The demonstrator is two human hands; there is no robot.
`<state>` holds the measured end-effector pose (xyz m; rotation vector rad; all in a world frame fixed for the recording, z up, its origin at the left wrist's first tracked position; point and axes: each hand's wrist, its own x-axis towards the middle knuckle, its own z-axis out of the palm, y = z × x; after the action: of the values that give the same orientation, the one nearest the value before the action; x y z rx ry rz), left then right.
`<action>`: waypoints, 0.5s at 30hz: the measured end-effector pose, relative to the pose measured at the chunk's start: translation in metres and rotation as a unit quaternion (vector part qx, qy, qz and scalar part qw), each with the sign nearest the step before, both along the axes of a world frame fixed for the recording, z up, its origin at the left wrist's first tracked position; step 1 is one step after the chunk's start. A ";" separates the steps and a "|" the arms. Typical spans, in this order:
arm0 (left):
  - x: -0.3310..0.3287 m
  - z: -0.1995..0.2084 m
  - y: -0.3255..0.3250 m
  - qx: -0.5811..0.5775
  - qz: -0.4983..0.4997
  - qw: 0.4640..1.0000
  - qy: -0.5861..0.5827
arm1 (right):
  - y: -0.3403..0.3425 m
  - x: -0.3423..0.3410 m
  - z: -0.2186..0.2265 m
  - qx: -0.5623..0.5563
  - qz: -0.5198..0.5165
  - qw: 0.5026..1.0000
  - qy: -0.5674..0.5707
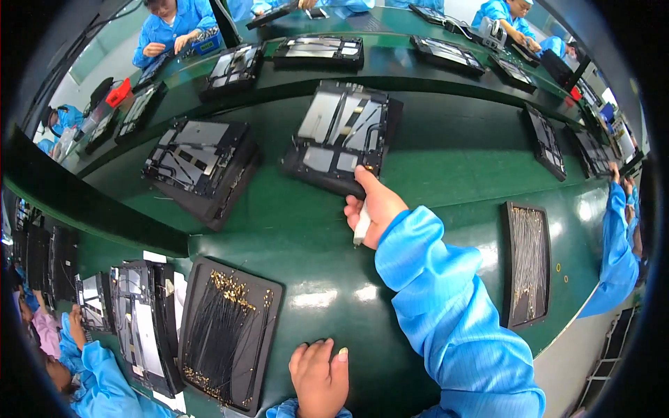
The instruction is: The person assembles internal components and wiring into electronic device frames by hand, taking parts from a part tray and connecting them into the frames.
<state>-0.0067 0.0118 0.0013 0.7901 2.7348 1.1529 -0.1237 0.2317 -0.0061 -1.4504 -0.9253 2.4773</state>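
Note:
My right hand (pixel 382 210) reaches forward and grips the near corner of an opened tablet-like device (pixel 341 136), its thumb on top. Silver panels and black frame parts show on the device, and black layers lie under it. A small white tool (pixel 362 224) is tucked in the same hand; its kind is hard to make out. Low in the middle, my left hand (pixel 320 376) lies on the green table with fingers apart, holding nothing. Beside it on the left is a dark tray (pixel 274 324) of thin black cables (pixel 219 334) with gold-coloured ends.
A similar device (pixel 195 155) sits on a black stack at left. More stacked devices (pixel 143 320) stand beyond the cable tray. Another cable tray (pixel 507 265) is at right. A raised green shelf (pixel 390 80) with several devices runs across the back. Other people in blue work around.

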 end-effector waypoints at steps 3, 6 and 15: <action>0.007 0.005 -0.003 0.045 0.022 0.998 -0.044 | -0.001 0.031 0.000 0.037 -0.001 0.998 0.058; 0.007 -0.011 0.000 0.279 0.139 0.903 -0.297 | -0.025 0.092 0.005 -0.044 0.044 0.995 0.081; 0.031 0.011 0.025 0.477 0.037 0.705 -0.524 | -0.100 0.273 0.012 0.031 0.468 0.883 0.019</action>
<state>0.0244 0.0369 0.0126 -0.0817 1.1358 2.1322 0.1488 0.1313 0.0054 -1.0415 -2.0541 2.9798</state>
